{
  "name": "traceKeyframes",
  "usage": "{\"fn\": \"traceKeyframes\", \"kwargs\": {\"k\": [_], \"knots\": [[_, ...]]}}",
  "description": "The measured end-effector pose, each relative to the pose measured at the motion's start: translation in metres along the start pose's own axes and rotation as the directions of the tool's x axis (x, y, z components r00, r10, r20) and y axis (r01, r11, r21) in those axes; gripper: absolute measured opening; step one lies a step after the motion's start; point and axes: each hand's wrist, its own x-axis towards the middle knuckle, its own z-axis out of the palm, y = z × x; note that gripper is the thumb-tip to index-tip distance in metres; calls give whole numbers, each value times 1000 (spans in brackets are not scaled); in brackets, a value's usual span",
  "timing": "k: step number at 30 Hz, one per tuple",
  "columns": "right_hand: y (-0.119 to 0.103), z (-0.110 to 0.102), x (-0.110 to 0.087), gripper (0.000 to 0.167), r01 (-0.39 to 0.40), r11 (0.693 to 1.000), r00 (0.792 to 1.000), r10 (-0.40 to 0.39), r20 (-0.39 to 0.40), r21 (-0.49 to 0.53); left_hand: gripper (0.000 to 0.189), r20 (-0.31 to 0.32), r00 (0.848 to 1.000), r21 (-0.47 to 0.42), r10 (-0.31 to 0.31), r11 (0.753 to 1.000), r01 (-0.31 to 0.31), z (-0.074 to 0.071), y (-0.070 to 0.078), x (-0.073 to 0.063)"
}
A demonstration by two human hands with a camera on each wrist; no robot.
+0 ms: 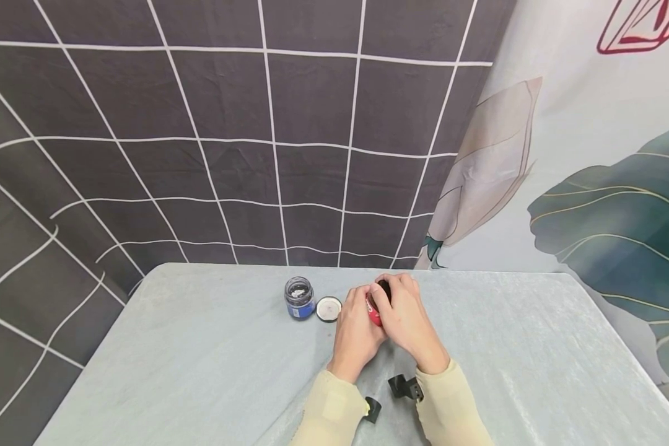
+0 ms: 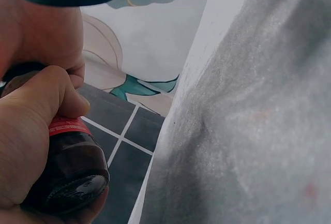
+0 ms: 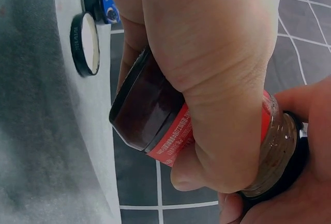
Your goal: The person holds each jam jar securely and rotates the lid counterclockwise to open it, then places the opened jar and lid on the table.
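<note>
Both hands are around a glass jar (image 1: 374, 314) with a red label and dark contents, tilted above the table. My left hand (image 1: 358, 327) grips its body, thumb across the red label, the jar's base (image 2: 85, 188) showing below the fingers in the left wrist view. My right hand (image 1: 406, 313) grips the jar's black lid (image 3: 297, 164) at the other end, its palm close against the lid in the right wrist view. Left of the hands stands a second glass jar (image 1: 300, 298) with a blue label, its mouth uncovered. Beside it lies a round lid (image 1: 329, 309), white inside face up.
The table (image 1: 212, 359) has a pale grey cloth over it. Behind it hangs a dark cloth with a white grid (image 1: 312, 173), and at the right a white leaf-patterned curtain (image 1: 568, 124). Small black devices (image 1: 404, 388) sit at the wrists, by the cream sleeves (image 1: 451, 402).
</note>
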Motion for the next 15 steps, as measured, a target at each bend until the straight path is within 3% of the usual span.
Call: {"fn": "traceKeyframes", "kwargs": {"k": [15], "knots": [[-2, -3, -1, 40, -3, 1000, 1000, 4, 23, -30, 54, 0, 1000, -3, 0, 1000, 0, 1, -1, 0]]}}
